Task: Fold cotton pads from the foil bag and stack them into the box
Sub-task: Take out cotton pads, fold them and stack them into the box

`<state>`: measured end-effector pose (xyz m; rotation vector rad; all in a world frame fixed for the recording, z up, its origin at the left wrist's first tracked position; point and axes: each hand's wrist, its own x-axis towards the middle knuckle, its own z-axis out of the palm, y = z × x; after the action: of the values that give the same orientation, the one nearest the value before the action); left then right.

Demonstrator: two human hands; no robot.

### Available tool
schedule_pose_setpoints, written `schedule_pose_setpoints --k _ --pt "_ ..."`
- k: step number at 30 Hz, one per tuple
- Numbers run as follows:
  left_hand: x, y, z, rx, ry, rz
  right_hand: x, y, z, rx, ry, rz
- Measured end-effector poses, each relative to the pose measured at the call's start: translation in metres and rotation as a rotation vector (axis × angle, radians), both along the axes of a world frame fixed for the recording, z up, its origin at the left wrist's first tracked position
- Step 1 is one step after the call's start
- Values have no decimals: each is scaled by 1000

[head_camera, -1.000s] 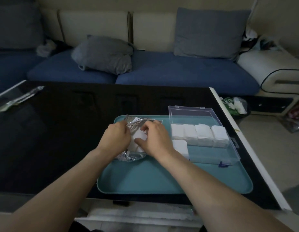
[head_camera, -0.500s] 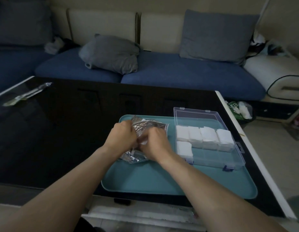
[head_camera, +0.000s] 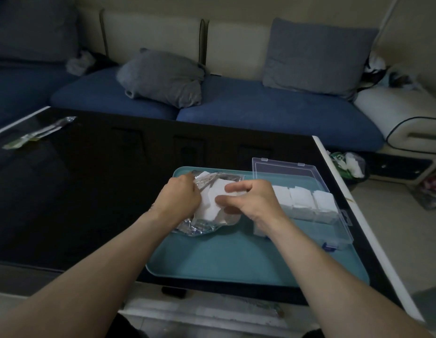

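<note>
Since the earlier frame, a white cotton pad (head_camera: 213, 200) has come clear of the foil bag (head_camera: 202, 225) and both hands have risen slightly above it. Right hand (head_camera: 252, 200): thumb and forefinger pinch the pad's right edge, the other fingers curled beneath. Left hand (head_camera: 179, 200): fingers curled round the pad's left edge, at the bag's crumpled mouth; whether they also grip the foil cannot be told. The pad hangs between the two hands, just above the bag.

The bag lies crumpled and open on the teal tray (head_camera: 236, 259), at the tray's far left part; more white pads show inside its mouth. Right of the bag, on the same tray, stands the clear plastic box (head_camera: 334, 230), lid (head_camera: 283, 168) swung open toward the tray's far edge. A far row of folded pads (head_camera: 309, 201) fills the box's rear compartments; one further pad sits in the near row, partly hidden by the right wrist. The remaining near compartments hold nothing visible.

The tray rests on a glossy black bench (head_camera: 90, 191). Far left of the tray, on the bench, lies a clear wrapper (head_camera: 38, 132). Beyond the bench stands a blue sofa (head_camera: 261, 118) with grey cushions (head_camera: 163, 76).
</note>
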<state>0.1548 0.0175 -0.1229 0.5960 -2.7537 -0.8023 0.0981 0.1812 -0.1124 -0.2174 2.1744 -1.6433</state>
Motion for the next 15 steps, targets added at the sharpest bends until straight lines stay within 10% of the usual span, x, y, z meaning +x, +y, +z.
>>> schedule_pose_setpoints --k 15 --pt "3 11 4 -14 0 -32 9 -7 -20 130 123 118"
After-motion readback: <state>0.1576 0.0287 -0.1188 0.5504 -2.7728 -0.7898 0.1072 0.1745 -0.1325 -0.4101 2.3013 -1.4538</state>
